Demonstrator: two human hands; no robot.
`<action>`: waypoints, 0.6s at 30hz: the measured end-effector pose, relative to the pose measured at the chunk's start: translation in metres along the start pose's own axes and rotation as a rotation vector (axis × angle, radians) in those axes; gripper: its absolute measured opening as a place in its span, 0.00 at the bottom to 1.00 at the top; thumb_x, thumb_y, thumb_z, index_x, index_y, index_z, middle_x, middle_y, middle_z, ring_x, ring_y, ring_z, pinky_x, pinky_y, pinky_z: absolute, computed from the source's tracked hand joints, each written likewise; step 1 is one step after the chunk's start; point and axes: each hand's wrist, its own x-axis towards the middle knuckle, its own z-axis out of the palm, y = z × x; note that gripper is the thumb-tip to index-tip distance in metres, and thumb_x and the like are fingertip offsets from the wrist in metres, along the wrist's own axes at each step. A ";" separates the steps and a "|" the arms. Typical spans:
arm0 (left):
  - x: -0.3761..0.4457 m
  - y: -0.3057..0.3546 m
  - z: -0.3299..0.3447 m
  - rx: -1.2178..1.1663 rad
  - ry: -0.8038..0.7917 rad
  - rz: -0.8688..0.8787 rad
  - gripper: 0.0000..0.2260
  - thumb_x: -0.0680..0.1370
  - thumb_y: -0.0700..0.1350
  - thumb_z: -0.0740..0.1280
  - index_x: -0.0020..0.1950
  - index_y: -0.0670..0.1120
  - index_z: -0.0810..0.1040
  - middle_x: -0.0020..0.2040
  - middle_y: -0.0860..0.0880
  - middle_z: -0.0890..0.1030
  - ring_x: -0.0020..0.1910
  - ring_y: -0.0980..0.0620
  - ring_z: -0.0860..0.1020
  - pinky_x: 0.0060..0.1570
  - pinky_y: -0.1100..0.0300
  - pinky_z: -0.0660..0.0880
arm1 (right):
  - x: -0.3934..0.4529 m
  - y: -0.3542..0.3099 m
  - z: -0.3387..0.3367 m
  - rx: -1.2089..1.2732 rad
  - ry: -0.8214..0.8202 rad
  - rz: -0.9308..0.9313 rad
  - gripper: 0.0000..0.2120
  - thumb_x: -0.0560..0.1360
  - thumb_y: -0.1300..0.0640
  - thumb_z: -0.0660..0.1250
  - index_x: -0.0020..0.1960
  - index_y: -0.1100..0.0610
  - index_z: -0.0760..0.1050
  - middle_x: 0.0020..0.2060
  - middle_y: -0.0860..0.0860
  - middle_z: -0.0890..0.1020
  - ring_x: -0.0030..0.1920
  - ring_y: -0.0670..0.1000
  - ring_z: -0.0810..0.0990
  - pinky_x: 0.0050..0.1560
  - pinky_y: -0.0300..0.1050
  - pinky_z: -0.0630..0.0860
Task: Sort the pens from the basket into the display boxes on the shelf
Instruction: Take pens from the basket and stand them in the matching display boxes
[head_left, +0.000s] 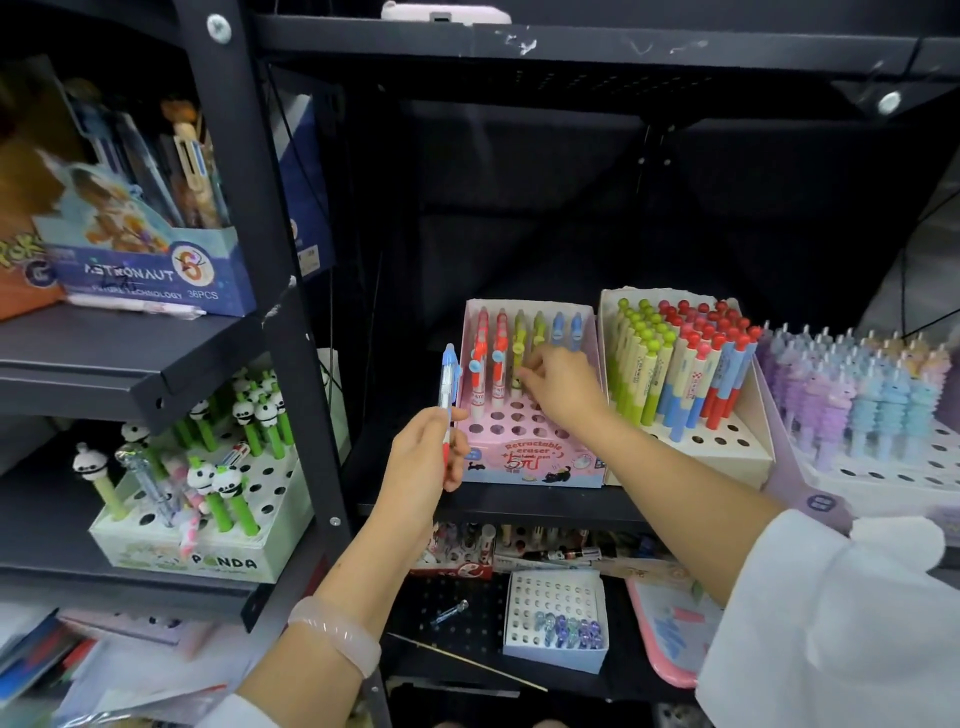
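Note:
A pink display box (530, 462) labelled "Retractable eraser" stands on the middle shelf, with red, green and blue pens in its back rows and open holes in front. My left hand (426, 457) grips a blue-topped pen (448, 384) upright, just left of the box. My right hand (563, 387) reaches over the box and pinches a green pen (519, 358) standing in a hole. No basket is in view.
A cream box of green, red and blue pens (680, 384) stands right of the pink one, then a white box of purple and blue pens (872, 405). A panda pen box (208, 551) sits lower left behind a black shelf post (291, 312). Below lies a small white box (553, 618).

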 end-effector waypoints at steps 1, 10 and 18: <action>-0.001 0.001 0.001 -0.007 -0.008 -0.002 0.12 0.81 0.43 0.53 0.48 0.45 0.77 0.26 0.54 0.72 0.23 0.57 0.66 0.22 0.66 0.63 | -0.002 0.001 -0.001 0.017 -0.003 0.007 0.09 0.78 0.56 0.64 0.51 0.61 0.76 0.42 0.56 0.82 0.43 0.54 0.80 0.45 0.45 0.76; -0.015 0.013 0.056 -0.150 -0.144 -0.070 0.16 0.82 0.44 0.51 0.42 0.42 0.75 0.24 0.51 0.70 0.19 0.56 0.63 0.19 0.67 0.58 | -0.042 -0.014 -0.052 0.824 -0.423 0.046 0.15 0.81 0.54 0.56 0.58 0.60 0.77 0.49 0.52 0.82 0.49 0.46 0.81 0.51 0.37 0.78; -0.024 -0.003 0.100 0.092 -0.295 -0.030 0.14 0.83 0.49 0.51 0.50 0.50 0.76 0.40 0.53 0.84 0.42 0.55 0.81 0.47 0.61 0.77 | -0.063 0.020 -0.104 0.851 -0.138 0.072 0.09 0.79 0.54 0.61 0.47 0.56 0.78 0.41 0.50 0.83 0.41 0.46 0.82 0.45 0.37 0.79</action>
